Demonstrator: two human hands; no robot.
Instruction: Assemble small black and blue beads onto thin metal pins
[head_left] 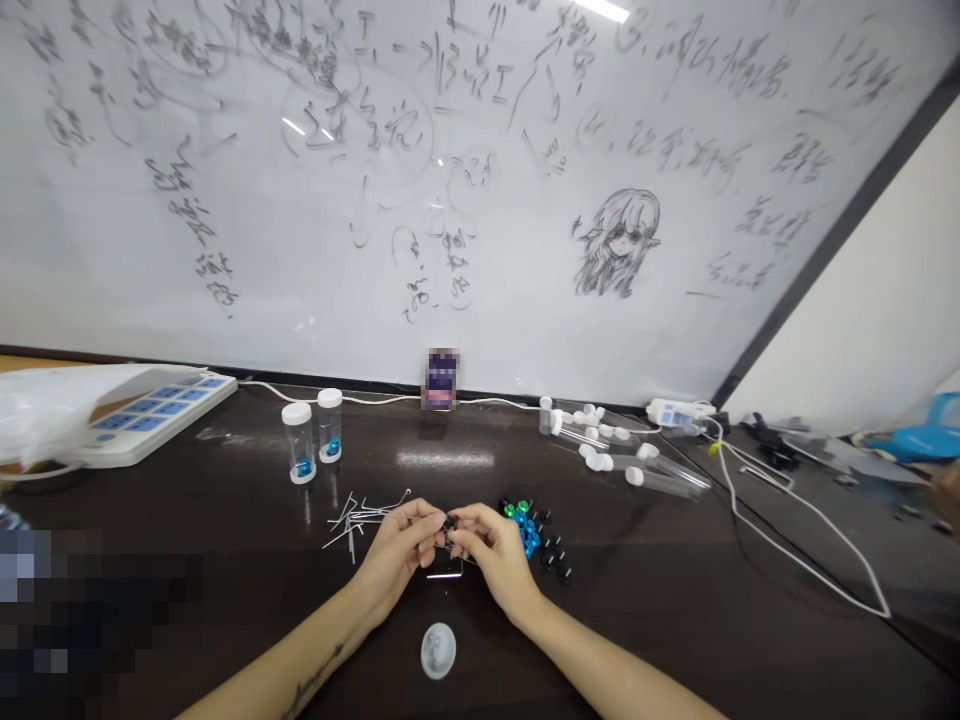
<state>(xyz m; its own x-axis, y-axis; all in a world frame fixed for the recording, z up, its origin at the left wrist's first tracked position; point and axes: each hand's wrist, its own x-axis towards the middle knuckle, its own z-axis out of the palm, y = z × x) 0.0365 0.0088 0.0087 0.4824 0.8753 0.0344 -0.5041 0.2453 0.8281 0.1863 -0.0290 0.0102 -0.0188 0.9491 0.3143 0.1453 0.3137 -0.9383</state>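
Note:
My left hand (401, 550) and my right hand (495, 555) meet over the dark table, fingertips pinched around a small black part (450, 524). Its exact kind is too small and too covered by the fingers to make out. Just below the fingers lies an L-shaped hex key (445, 575). Beside my left hand is a loose pile of thin hex keys (356, 518). To the right of my right hand sit blue metal pieces (528, 535), green pieces (517, 509) and several black-headed screws (555, 556). A translucent round dish (438, 651) lies nearer to me, between the forearms.
Two clear tubes with white caps (300, 445) stand at the left, blue pieces inside. Behind them is a power strip (161, 415) partly under a white plastic bag (56, 405). A phone (441, 380) leans on the whiteboard (315, 250). Capped tubes (607, 462) and a white cable (802, 545) lie right.

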